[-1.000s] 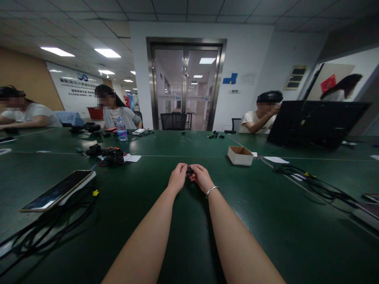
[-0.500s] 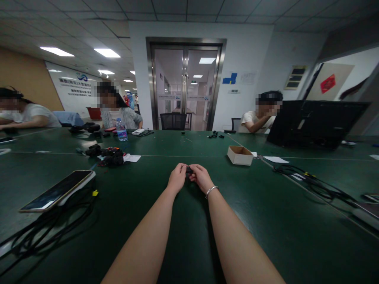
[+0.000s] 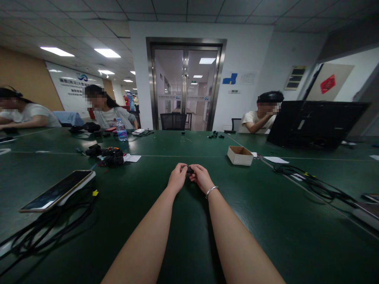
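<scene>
Pinching a small black object point(image 3: 189, 170) between them, left hand point(image 3: 178, 175) and right hand point(image 3: 201, 176) nearly meet.

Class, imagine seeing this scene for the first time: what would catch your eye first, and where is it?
Probably the left hand and right hand, close together mid-picture, with a small black object between their fingers. Next, perhaps, the large black monitor at the right, seen from behind, and the smartphone at the near left.
</scene>
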### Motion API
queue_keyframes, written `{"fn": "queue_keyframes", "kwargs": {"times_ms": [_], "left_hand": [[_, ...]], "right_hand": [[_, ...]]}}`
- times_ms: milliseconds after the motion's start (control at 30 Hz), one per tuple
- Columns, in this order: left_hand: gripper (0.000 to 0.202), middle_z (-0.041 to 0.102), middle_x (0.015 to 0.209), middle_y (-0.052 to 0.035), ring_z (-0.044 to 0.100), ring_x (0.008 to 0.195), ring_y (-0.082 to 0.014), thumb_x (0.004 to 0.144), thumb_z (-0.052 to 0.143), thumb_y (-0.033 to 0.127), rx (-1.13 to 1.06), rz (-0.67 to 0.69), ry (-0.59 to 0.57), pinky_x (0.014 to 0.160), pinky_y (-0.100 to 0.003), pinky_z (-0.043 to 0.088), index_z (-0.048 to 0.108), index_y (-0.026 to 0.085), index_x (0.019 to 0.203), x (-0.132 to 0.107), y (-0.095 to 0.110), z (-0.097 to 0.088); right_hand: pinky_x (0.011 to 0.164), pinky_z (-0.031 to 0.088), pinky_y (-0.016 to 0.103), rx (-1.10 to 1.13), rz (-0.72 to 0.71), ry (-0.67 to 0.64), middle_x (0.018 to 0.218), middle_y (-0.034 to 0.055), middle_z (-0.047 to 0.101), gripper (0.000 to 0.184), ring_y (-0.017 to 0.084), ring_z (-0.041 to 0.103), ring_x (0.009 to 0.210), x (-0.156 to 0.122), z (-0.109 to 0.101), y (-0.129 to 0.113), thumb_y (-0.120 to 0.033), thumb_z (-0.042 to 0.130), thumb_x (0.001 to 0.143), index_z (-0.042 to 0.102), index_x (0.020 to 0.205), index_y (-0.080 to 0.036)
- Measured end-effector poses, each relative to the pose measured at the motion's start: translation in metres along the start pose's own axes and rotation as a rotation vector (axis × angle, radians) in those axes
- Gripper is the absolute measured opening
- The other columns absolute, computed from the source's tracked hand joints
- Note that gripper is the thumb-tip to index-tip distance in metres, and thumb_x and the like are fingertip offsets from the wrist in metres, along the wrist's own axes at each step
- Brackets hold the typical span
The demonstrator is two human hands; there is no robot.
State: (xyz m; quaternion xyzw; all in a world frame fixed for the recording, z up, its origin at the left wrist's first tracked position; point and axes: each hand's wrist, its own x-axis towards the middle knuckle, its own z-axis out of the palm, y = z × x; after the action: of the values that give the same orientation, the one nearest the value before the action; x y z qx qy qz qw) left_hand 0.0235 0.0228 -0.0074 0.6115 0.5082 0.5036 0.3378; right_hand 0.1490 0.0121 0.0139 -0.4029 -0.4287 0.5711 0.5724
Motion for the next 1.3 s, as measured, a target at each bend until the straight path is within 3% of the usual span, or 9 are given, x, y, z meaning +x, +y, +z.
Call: {"fn": "queue_keyframes", "kwargs": {"times_ms": [167, 400, 633, 833, 1067, 1300], "left_hand": [[0.023, 0.063, 0.081, -0.0011, 0.057, 0.073, -0.0145, 0.087, 0.044, 0.029, 0.044, -0.021, 0.003, 0.064, -0.025, 0.042, 0.059, 0.023, 0.103, -0.002, 0.005, -0.002], [0.030, 0.057, 0.068, 0.0005, 0.053, 0.065, -0.0148, 0.092, 0.036, 0.038, 0.115, 0.031, 0.026, 0.063, -0.026, 0.039, 0.061, 0.023, 0.096, -0.007, 0.012, -0.004], [0.022, 0.062, 0.082, -0.0018, 0.056, 0.071, -0.0141, 0.088, 0.044, 0.032, 0.056, -0.009, 0.023, 0.062, -0.024, 0.041, 0.061, 0.022, 0.100, -0.005, 0.010, -0.003], [0.030, 0.058, 0.068, 0.0002, 0.054, 0.063, -0.0141, 0.092, 0.036, 0.038, 0.084, 0.003, 0.005, 0.058, -0.024, 0.040, 0.062, 0.023, 0.098, -0.005, 0.008, -0.003], [0.025, 0.063, 0.078, -0.0010, 0.057, 0.070, -0.0151, 0.090, 0.041, 0.037, 0.099, 0.010, -0.005, 0.060, -0.025, 0.040, 0.061, 0.024, 0.099, -0.007, 0.011, -0.004], [0.031, 0.060, 0.071, -0.0001, 0.054, 0.066, -0.0150, 0.092, 0.037, 0.043, 0.147, 0.042, 0.015, 0.061, -0.025, 0.038, 0.061, 0.023, 0.094, -0.008, 0.014, -0.004]], "right_hand": [[0.036, 0.042, 0.016, -0.001, 0.005, 0.003, 0.050, -0.0028, 0.056, 0.007, 0.008, 0.051, 0.038, 0.001, 0.000, 0.001, -0.021, 0.063, 0.077, 0.062, 0.080, -0.015], [0.037, 0.043, 0.016, 0.005, 0.001, -0.011, 0.052, -0.0019, 0.058, 0.006, 0.008, 0.052, 0.038, -0.001, 0.001, -0.001, -0.020, 0.062, 0.078, 0.062, 0.081, -0.015], [0.037, 0.045, 0.016, 0.023, 0.010, 0.006, 0.053, -0.0019, 0.058, 0.005, 0.008, 0.053, 0.040, -0.003, 0.002, -0.003, -0.019, 0.062, 0.078, 0.062, 0.080, -0.015], [0.037, 0.044, 0.016, 0.027, 0.011, 0.001, 0.051, -0.0025, 0.057, 0.006, 0.008, 0.053, 0.040, -0.003, 0.002, -0.004, -0.019, 0.065, 0.076, 0.062, 0.078, -0.015], [0.036, 0.044, 0.016, 0.019, 0.021, 0.008, 0.052, -0.0018, 0.058, 0.004, 0.008, 0.053, 0.039, -0.002, 0.002, -0.004, -0.017, 0.062, 0.077, 0.062, 0.080, -0.015], [0.037, 0.046, 0.017, 0.015, 0.014, -0.003, 0.053, -0.0016, 0.059, 0.006, 0.008, 0.054, 0.040, -0.003, 0.001, -0.004, -0.014, 0.058, 0.075, 0.063, 0.079, -0.015]]}}
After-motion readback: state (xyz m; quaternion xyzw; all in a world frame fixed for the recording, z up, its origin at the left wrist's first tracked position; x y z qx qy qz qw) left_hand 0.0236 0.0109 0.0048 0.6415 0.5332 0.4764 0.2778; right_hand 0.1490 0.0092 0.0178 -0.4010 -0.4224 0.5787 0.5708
